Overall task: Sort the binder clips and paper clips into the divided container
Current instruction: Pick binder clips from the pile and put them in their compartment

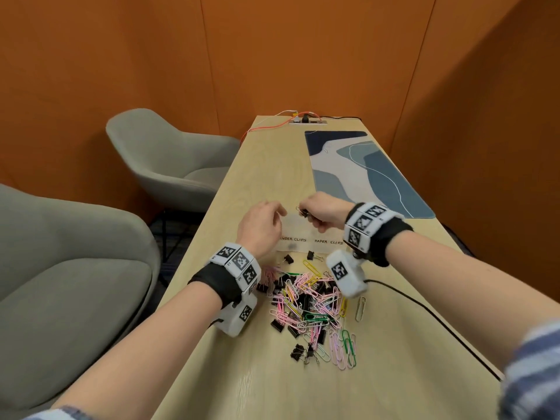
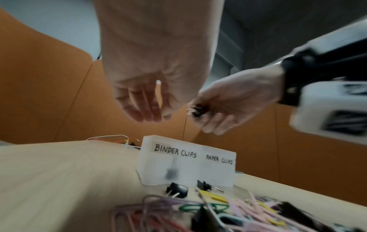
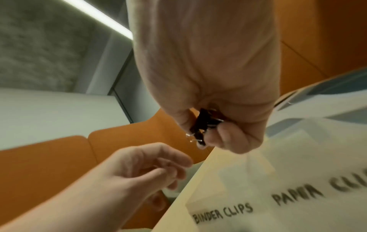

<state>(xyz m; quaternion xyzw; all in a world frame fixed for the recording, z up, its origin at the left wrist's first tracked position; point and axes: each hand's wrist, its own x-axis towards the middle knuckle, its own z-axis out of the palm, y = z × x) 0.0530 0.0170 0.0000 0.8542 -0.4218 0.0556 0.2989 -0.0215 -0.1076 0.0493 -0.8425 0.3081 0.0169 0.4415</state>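
Observation:
A translucent divided container (image 1: 298,227) (image 2: 186,163) (image 3: 278,180) stands on the table, labelled BINDER CLIPS on the left and PAPER CLIPS on the right. One dark clip (image 2: 171,172) shows through the binder side. My right hand (image 1: 321,213) (image 3: 214,122) hovers above the container, pinching a black binder clip (image 1: 304,212) (image 2: 197,110) (image 3: 200,125). My left hand (image 1: 266,221) (image 2: 147,100) (image 3: 151,166) hangs beside it over the left end, fingers loosely curled and empty. A mixed pile of coloured paper clips and black binder clips (image 1: 309,301) (image 2: 218,210) lies in front of the container.
The wooden table (image 1: 257,177) is narrow. A blue patterned mat (image 1: 363,171) lies at the back right, with a power strip and orange cables (image 1: 306,118) at the far end. Two grey armchairs (image 1: 169,156) stand left. A black cable (image 1: 424,310) runs along the right.

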